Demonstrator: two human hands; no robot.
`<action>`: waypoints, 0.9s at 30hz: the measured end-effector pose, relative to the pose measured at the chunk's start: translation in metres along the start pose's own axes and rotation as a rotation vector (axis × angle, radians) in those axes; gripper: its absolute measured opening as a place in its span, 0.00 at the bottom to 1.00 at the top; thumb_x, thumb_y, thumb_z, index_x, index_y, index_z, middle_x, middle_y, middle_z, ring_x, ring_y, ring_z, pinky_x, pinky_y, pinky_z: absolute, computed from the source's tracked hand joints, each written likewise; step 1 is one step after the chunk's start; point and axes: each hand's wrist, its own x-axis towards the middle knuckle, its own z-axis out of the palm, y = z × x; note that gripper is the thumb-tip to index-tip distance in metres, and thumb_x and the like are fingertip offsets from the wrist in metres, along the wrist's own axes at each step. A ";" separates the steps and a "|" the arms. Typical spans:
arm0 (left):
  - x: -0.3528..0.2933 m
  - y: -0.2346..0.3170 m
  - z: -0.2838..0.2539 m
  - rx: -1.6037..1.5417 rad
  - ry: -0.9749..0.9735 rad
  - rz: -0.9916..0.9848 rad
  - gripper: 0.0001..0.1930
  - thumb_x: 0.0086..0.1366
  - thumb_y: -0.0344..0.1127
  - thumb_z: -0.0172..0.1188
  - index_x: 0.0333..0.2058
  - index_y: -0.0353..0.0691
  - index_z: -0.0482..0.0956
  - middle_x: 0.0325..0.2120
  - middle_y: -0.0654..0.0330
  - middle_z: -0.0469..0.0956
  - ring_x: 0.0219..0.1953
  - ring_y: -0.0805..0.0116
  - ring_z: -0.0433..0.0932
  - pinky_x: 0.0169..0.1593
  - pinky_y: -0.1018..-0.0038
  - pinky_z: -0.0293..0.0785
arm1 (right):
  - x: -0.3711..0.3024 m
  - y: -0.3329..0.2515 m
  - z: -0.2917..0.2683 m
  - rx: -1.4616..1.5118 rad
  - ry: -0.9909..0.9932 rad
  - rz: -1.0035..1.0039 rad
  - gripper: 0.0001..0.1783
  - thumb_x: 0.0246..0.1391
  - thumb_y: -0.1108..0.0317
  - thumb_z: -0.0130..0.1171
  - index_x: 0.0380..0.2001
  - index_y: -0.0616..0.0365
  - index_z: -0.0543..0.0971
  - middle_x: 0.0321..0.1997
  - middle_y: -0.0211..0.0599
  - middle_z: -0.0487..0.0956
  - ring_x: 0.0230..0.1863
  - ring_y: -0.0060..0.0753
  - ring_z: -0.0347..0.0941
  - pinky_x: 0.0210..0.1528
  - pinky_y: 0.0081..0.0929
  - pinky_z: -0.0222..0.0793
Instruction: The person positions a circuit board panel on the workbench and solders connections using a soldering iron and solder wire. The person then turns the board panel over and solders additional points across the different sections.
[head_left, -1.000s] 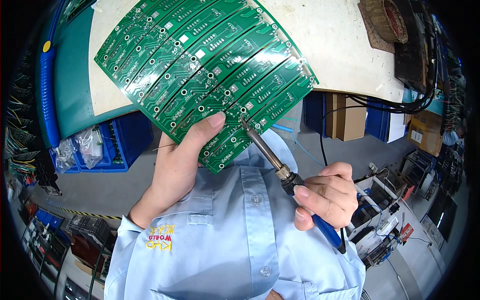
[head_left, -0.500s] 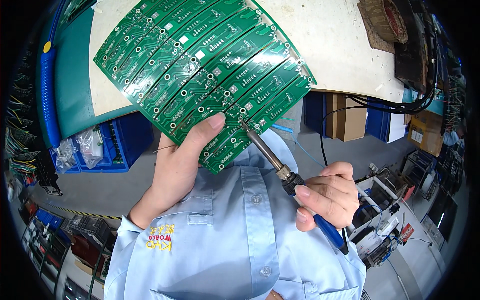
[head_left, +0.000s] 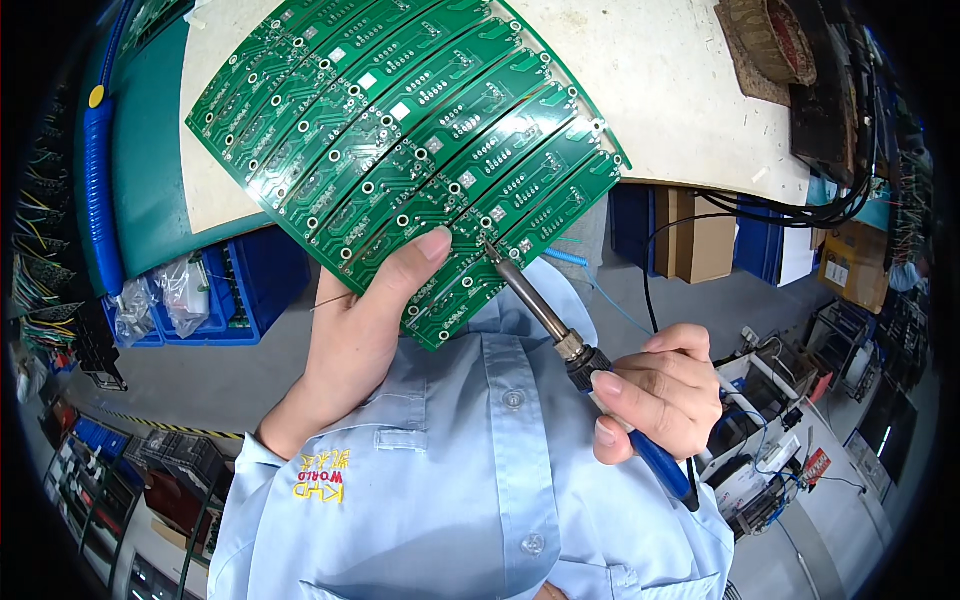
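Tabletop point(head_left: 690, 110): Because the circuit-board panel point(head_left: 420, 150) overhangs its near edge, that part has no bench under it; whether the far part rests on it cannot be told.
Shirt point(head_left: 475, 430): Below the panel's near corner and the iron; a hot drop could scorch it.
Circuit-board panel: In the left hand, slanted across the view; a loosened grip could shift the joints under the tip.
Soldering iron point(head_left: 537, 308): Points up-left toward the panel; a pull on its cord could drag the tip across neighbouring pads.
Left hand point(head_left: 360, 320): Fingers clamp the panel, thumb on top, near the tip; a slip could burn the thumb.
Right hand point(head_left: 660, 395): Fingers closed around the iron's handle; a rearward hold could magnify tremor.
Thin wire point(head_left: 332, 303): Beside the left hand; could snag.
Iron tip point(head_left: 489, 246): At the panel face, contact unclear; overlong heating could lift a pad.
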 end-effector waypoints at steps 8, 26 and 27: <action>-0.001 -0.001 -0.001 -0.005 0.008 0.028 0.21 0.57 0.25 0.53 0.51 0.34 0.65 0.41 0.52 0.75 0.38 0.63 0.78 0.42 0.73 0.75 | -0.002 -0.001 0.003 0.006 0.038 -0.005 0.10 0.47 0.62 0.58 0.27 0.55 0.83 0.13 0.23 0.74 0.16 0.17 0.69 0.38 0.16 0.63; -0.003 0.001 0.001 -0.026 0.027 -0.009 0.18 0.58 0.26 0.55 0.48 0.34 0.68 0.40 0.54 0.76 0.38 0.67 0.77 0.42 0.76 0.74 | 0.053 0.081 -0.009 -0.396 0.711 0.183 0.13 0.52 0.73 0.54 0.42 0.58 0.72 0.35 0.38 0.77 0.38 0.31 0.72 0.43 0.23 0.67; -0.005 0.001 0.001 -0.049 0.025 -0.012 0.17 0.58 0.27 0.56 0.47 0.35 0.69 0.40 0.56 0.77 0.37 0.69 0.77 0.42 0.78 0.73 | 0.060 0.092 -0.015 -0.402 0.589 0.270 0.12 0.53 0.72 0.53 0.42 0.58 0.72 0.36 0.39 0.77 0.37 0.31 0.72 0.42 0.22 0.68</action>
